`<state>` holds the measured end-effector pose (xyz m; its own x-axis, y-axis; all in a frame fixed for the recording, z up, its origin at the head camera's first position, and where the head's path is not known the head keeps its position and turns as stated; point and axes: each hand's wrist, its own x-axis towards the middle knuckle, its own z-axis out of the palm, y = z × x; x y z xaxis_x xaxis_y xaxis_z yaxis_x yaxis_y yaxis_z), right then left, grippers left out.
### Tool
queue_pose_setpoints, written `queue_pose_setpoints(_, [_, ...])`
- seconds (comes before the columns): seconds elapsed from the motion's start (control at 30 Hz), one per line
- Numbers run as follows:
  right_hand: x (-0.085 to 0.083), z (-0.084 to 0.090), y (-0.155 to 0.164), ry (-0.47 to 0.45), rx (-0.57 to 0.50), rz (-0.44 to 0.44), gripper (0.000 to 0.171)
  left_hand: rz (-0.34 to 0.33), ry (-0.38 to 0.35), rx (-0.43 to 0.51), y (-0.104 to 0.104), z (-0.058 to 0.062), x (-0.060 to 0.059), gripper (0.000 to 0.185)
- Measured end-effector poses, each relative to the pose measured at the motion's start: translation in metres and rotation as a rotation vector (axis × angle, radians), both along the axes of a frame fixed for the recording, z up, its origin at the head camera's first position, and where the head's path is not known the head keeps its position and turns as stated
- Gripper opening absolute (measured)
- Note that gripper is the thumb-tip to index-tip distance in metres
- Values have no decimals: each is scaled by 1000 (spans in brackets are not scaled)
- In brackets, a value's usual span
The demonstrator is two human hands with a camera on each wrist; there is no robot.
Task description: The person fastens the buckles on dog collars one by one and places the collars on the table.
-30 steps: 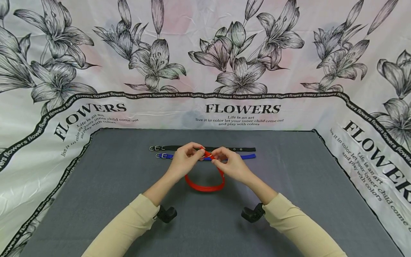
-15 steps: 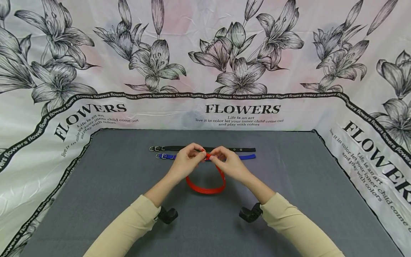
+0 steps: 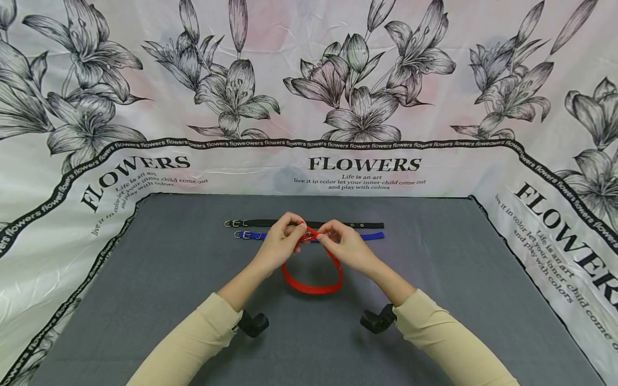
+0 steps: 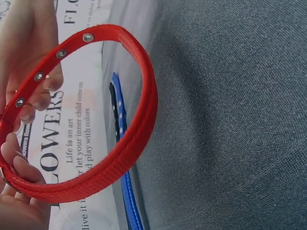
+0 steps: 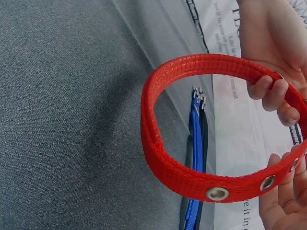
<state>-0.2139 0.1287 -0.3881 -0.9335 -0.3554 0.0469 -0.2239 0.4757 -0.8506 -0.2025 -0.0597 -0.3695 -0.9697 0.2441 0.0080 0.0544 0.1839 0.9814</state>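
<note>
Left hand (image 3: 280,244): fingers pinch the buckle end of the red collar (image 3: 313,273), at the left of its loop top.
Red collar: held above the desk (image 3: 169,279), just in front of the blue collar (image 3: 372,235); its loop hangs toward the person.
Right hand (image 3: 345,246): pinches the eyelet strap end, right of the buckle; both hands equally near.
Black collar (image 3: 338,224): behind the blue collar, long axis left-right.

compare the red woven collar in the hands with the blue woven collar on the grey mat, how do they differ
The red woven collar is bent into a loop; the blue woven collar lies flat and straight. The red one is held up between the left hand and right hand; the blue one rests untouched on the grey mat, beside a black collar. Both are narrow woven straps with metal fittings.
</note>
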Motion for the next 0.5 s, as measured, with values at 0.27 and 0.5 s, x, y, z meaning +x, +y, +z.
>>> queue_pose_setpoints(0.27, [0,0,2,-76,-58,1,23,-11,-18,33,1,7,6,15])
queue_pose_setpoints(0.5, [13,23,-5,-55,-45,7,30,-18,-31,30,2,2,6,16])
